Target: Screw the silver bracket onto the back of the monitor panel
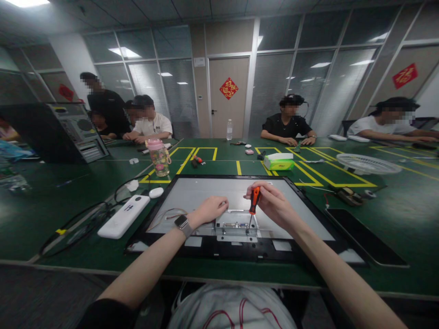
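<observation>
Inside the monitor frame (pixel 240 251), right hand (pixel 276 204) grips a screwdriver (pixel 254 200) (upright).

right hand (pixel 274 203): grips screwdriver (pixel 254 203) upright | left hand (pixel 209 209): rests on panel (pixel 192 194)

An office meeting room serves as an electronics workshop. Glass walls (pixel 308 91) with blinds, a plain door (pixel 228 114) and a tiled ceiling with panel lights (pixel 125 51) mark the office. One big green table (pixel 51 214) fills it, taped into yellow boxes (pixel 322 176), with people (pixel 290 121) seated along its far edge. A PC case (pixel 58 130) lies at the left edge, a fan grille (pixel 368 163) towards the right, and an opened monitor (pixel 206 192) with a screwdriver (pixel 254 200) on it at the near edge.
</observation>
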`<state>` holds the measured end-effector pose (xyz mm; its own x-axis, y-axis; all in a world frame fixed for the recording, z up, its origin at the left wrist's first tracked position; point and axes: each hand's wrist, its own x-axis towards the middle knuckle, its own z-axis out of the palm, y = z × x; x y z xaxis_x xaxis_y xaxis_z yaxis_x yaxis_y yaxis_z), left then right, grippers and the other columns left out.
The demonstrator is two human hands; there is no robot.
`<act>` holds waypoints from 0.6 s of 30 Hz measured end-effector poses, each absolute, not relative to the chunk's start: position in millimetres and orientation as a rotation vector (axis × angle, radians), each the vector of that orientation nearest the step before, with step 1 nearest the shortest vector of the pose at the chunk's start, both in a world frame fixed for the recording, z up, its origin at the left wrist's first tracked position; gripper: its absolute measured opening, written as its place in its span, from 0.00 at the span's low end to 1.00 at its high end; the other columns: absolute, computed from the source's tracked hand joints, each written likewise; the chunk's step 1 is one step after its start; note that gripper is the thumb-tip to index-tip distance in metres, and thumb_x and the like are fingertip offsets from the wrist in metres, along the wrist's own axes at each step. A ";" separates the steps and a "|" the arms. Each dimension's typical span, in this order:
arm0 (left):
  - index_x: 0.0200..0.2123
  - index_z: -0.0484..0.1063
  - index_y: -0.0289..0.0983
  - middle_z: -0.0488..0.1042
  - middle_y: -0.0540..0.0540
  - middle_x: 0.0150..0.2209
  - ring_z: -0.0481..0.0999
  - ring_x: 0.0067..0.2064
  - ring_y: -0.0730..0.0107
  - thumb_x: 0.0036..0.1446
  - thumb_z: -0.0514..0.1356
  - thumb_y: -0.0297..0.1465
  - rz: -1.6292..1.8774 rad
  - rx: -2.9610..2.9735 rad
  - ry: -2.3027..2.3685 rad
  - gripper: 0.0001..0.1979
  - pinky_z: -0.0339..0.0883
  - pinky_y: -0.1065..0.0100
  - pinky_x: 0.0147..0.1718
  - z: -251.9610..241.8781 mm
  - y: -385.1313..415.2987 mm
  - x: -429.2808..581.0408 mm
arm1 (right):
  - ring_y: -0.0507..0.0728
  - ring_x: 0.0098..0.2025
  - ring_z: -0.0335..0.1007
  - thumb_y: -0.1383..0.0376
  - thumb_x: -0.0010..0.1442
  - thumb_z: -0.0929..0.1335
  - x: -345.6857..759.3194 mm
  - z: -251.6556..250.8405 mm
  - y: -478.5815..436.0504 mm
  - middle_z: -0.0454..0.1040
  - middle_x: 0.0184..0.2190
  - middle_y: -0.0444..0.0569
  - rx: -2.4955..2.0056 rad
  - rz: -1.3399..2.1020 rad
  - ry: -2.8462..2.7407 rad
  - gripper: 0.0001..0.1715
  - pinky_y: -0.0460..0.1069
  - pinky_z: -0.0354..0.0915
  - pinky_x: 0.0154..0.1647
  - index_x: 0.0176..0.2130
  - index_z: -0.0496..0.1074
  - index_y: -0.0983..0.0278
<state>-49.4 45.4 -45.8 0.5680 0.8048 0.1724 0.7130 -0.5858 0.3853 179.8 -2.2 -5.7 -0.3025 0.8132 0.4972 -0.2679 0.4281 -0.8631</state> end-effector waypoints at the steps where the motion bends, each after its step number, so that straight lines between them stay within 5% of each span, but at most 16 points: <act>1: 0.38 0.77 0.37 0.79 0.45 0.35 0.76 0.36 0.64 0.66 0.50 0.32 0.483 2.531 1.244 0.15 0.65 0.68 0.38 -45.0 45.0 -50.1 | 0.59 0.40 0.75 0.49 0.61 0.69 180.0 -5.7 -2.3 0.75 0.36 0.49 -0.487 1.157 -1.511 0.16 0.58 0.72 0.48 0.38 0.74 0.58; 4: 0.39 0.77 0.37 0.79 0.44 0.36 0.76 0.36 0.63 0.66 0.50 0.33 0.495 2.541 1.212 0.15 0.65 0.68 0.37 -44.5 44.7 -52.4 | 0.58 0.41 0.75 0.50 0.59 0.71 181.2 -7.0 -2.3 0.75 0.38 0.48 -0.477 1.139 -1.533 0.15 0.58 0.72 0.50 0.35 0.75 0.58; 9: 0.40 0.76 0.37 0.79 0.45 0.36 0.76 0.36 0.64 0.66 0.50 0.32 0.489 2.544 1.227 0.15 0.64 0.69 0.37 -44.2 44.2 -53.1 | 0.59 0.41 0.76 0.52 0.65 0.67 183.5 -5.5 -3.4 0.78 0.35 0.50 -0.566 1.025 -1.631 0.17 0.56 0.72 0.46 0.48 0.76 0.58; 15: 0.40 0.76 0.36 0.79 0.44 0.37 0.76 0.37 0.63 0.66 0.50 0.32 0.470 2.543 1.227 0.14 0.64 0.68 0.37 -43.4 43.7 -52.6 | 0.59 0.39 0.71 0.57 0.61 0.71 180.7 -4.1 -5.2 0.74 0.33 0.48 -0.658 0.501 -1.618 0.09 0.56 0.69 0.45 0.37 0.79 0.58; 18: 0.40 0.76 0.36 0.79 0.44 0.37 0.76 0.37 0.63 0.66 0.50 0.32 0.485 2.548 1.218 0.14 0.64 0.68 0.37 -45.2 45.1 -53.6 | 0.59 0.41 0.73 0.57 0.67 0.65 181.7 -3.7 -7.1 0.74 0.40 0.51 -0.622 0.601 -1.672 0.15 0.56 0.69 0.45 0.44 0.79 0.57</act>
